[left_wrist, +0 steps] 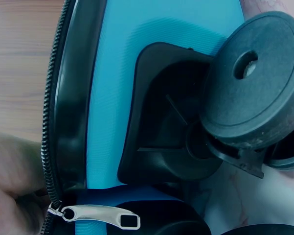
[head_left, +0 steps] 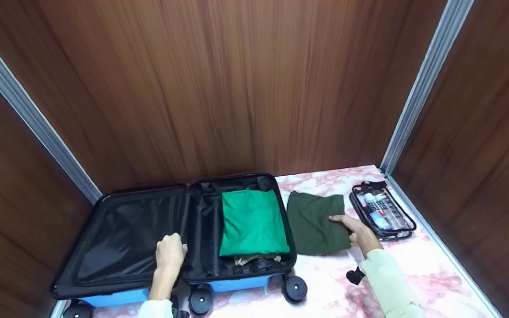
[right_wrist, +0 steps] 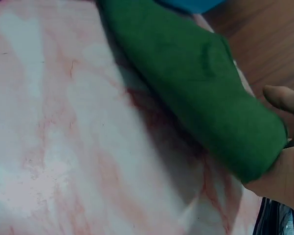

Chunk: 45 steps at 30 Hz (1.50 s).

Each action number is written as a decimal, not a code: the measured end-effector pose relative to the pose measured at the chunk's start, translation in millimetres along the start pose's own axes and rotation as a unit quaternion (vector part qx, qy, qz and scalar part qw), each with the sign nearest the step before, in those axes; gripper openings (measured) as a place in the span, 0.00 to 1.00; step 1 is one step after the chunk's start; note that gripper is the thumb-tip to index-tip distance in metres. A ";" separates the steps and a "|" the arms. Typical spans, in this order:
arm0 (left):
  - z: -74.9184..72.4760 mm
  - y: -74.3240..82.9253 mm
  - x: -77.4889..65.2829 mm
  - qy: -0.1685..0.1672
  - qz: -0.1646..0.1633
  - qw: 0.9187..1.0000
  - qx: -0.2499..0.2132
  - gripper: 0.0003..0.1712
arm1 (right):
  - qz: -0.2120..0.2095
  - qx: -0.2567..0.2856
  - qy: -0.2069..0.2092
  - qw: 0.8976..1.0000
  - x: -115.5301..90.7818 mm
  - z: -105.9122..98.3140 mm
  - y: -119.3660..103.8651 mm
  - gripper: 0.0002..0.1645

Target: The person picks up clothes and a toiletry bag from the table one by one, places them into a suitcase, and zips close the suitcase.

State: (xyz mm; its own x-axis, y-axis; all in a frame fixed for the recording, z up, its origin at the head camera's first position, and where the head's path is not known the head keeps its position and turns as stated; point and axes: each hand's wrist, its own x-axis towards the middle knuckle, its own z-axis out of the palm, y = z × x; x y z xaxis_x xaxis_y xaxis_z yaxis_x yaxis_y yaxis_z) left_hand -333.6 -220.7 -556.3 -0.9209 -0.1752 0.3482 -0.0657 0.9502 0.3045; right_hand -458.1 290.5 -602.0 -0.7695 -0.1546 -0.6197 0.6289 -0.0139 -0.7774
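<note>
My right hand (head_left: 360,232) pinches the right edge of a folded dark green garment (head_left: 316,221), thumb on top and the other fingers tucked under it. In the right wrist view the garment (right_wrist: 195,83) is raised off the marbled surface at the hand's end, with a shadow below. My left hand (head_left: 170,251) hovers over the open black-lined suitcase (head_left: 135,238) by its middle hinge, fingers curled in with nothing seen in them. Only part of this hand (left_wrist: 12,181) shows behind the zipper edge in the left wrist view. A folded bright green garment (head_left: 254,223) lies in the suitcase's right half.
A clear toiletry bag (head_left: 382,212) with bottles lies right of the dark green garment. Suitcase wheels (head_left: 295,289) jut out at the front. Beige cloth (head_left: 256,259) peeks from under the bright green garment. Wood-grain walls (head_left: 237,88) enclose the pink marbled surface (head_left: 325,282).
</note>
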 end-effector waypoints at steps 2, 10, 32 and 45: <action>-0.3 0.8 -0.3 -0.001 -0.003 1.000 -0.001 0.09 | -0.002 -0.007 0.009 1.000 0.8 -0.5 -0.6 0.34; -0.7 1.1 -0.9 0.002 0.004 1.000 -0.004 0.09 | -0.011 -0.020 -0.014 1.000 7.2 -3.3 11.2 0.18; -7.4 -6.8 13.6 -0.063 -0.034 0.997 -0.021 0.13 | -0.171 -0.054 0.002 0.984 -7.1 10.6 2.0 0.29; -9.3 -5.0 10.0 -0.048 -0.026 0.998 -0.027 0.12 | -0.241 -0.149 -0.004 0.959 -47.5 15.5 -41.7 0.36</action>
State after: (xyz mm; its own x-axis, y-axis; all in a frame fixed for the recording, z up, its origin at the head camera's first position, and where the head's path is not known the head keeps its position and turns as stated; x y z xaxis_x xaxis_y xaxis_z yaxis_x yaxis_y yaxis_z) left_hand -338.9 -229.5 -546.1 -0.9495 -0.1957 0.2452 -0.0955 0.9248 0.3684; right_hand -446.0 283.0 -538.5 -0.9609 -0.2094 -0.1811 0.1400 0.1969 -0.9704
